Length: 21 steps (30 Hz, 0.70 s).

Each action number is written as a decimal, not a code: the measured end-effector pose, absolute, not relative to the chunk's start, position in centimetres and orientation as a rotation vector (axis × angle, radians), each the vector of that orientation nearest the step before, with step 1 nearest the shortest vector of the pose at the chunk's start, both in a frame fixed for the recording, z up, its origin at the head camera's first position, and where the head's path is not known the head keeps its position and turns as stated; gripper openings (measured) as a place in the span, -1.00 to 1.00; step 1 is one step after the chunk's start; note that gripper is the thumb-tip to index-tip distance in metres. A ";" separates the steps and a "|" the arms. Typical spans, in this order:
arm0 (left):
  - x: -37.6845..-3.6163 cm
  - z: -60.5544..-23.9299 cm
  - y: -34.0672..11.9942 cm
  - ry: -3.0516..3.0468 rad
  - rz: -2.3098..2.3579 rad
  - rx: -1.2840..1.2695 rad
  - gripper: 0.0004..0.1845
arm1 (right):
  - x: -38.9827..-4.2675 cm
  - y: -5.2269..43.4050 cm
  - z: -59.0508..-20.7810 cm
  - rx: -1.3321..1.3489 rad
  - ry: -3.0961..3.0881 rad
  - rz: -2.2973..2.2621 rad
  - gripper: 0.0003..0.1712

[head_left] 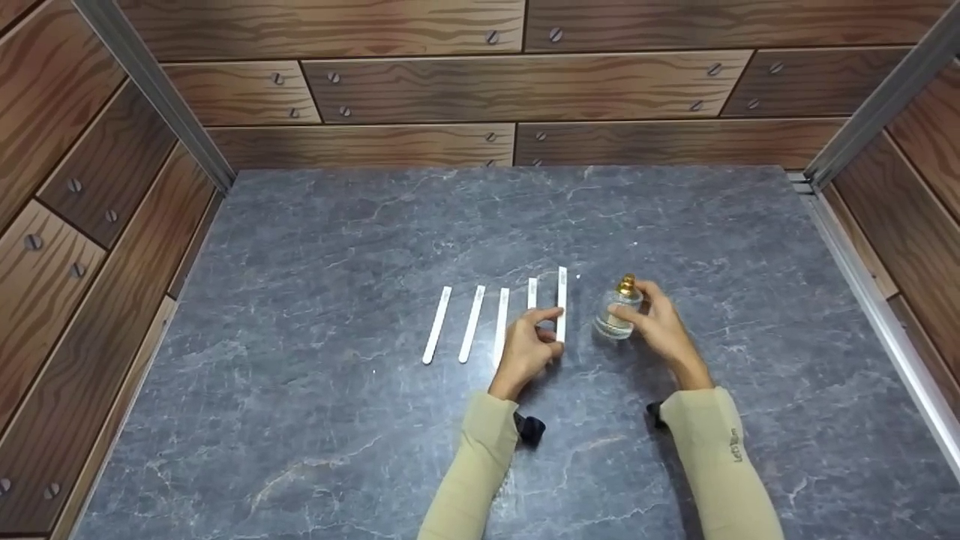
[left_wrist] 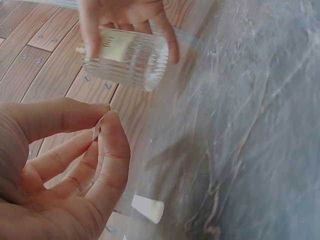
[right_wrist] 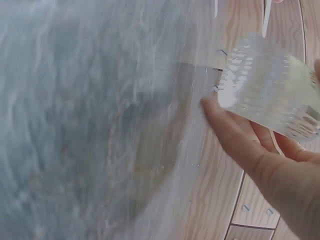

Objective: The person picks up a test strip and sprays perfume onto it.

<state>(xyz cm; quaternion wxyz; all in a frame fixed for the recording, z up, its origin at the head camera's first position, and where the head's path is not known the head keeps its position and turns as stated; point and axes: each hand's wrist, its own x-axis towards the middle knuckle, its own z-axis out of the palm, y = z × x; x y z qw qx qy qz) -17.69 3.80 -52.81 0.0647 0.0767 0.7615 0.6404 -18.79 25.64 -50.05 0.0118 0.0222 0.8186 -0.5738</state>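
My left hand [head_left: 555,330] pinches the near end of a white paper strip [head_left: 562,292] between thumb and forefinger. In the left wrist view the strip [left_wrist: 96,131] shows edge-on between those fingertips [left_wrist: 112,122]. My right hand [head_left: 637,304] grips a small clear ribbed glass bottle [head_left: 616,316] with a gold cap [head_left: 626,284], just right of the strip. The bottle [left_wrist: 127,57] is tilted, its base toward the left wrist camera. In the right wrist view my fingers [right_wrist: 240,145] wrap the bottle [right_wrist: 265,92] from below.
Several more white strips [head_left: 472,322] lie side by side to the left on the grey marble table [head_left: 337,247]; one end [left_wrist: 147,207] shows near my left palm. Wood-panel walls [head_left: 525,90] close in the back and both sides.
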 end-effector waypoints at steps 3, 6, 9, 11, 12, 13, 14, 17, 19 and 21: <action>-17.6 -52.9 3.9 2.317 1.931 0.249 -0.40 | -18.7 25.4 -50.1 0.081 2.489 -1.901 -0.45; -17.5 -52.7 3.8 2.321 1.939 0.253 -0.40 | -18.6 25.2 -50.1 0.094 2.393 -2.022 -0.45; -17.4 -52.6 3.8 2.348 1.933 0.268 -0.41 | -18.5 25.2 -49.9 0.086 2.266 -2.084 -0.35; -17.4 -52.5 3.8 2.371 1.924 0.283 -0.42 | -18.4 25.3 -49.8 0.068 2.230 -2.071 -0.29; -17.3 -52.5 3.8 2.380 1.918 0.292 -0.43 | -18.3 25.3 -49.8 0.055 2.221 -2.062 -0.26; -17.3 -52.5 3.8 2.382 1.919 0.295 -0.43 | -18.2 25.3 -49.8 0.052 2.219 -2.051 -0.23; -17.3 -52.5 3.8 2.384 1.918 0.301 -0.43 | -18.2 25.2 -49.8 0.055 2.218 -2.042 -0.19; -17.3 -52.5 3.8 2.370 1.923 0.305 -0.44 | -18.1 25.1 -49.8 0.073 2.205 -2.036 -0.09; -17.2 -52.5 3.8 2.358 1.932 0.307 -0.44 | -18.0 24.9 -50.0 0.089 2.182 -2.070 -0.07; -17.1 -52.5 3.8 2.356 1.933 0.312 -0.43 | -17.9 24.8 -50.1 0.089 2.179 -2.105 -0.08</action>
